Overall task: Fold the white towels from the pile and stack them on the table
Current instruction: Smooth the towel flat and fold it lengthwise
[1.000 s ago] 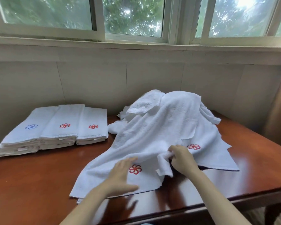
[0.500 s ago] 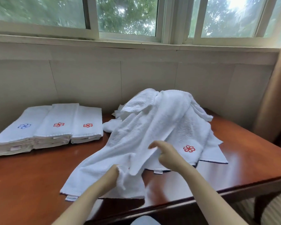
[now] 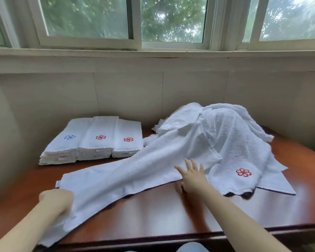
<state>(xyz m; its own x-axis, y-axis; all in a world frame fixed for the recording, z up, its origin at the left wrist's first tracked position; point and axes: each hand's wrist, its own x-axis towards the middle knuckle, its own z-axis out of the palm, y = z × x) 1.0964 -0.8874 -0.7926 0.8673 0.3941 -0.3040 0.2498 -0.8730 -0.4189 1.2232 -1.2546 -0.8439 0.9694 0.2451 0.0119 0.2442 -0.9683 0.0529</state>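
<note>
1. Head view: a white towel (image 3: 135, 171) lies drawn out long. Its long axis runs from the pile (image 3: 235, 128) at the back right of the tabletop (image 3: 171, 211) down toward the near left corner, where its end hangs past the near edge.
2. The left hand (image 3: 55, 202) grips that near-left end, fingers curled into the cloth.
3. The right hand (image 3: 193, 177) is flat with its fingers spread, resting on the towel's near edge about midway along and holding nothing.
4. Three folded stacks (image 3: 98, 131) stand side by side in the back left corner, their short ends facing the near edge.
5. The tabletop is glossy reddish-brown wood, set against a beige panelled wall (image 3: 127, 91) under windows (image 3: 87, 17) with green trees outside.
</note>
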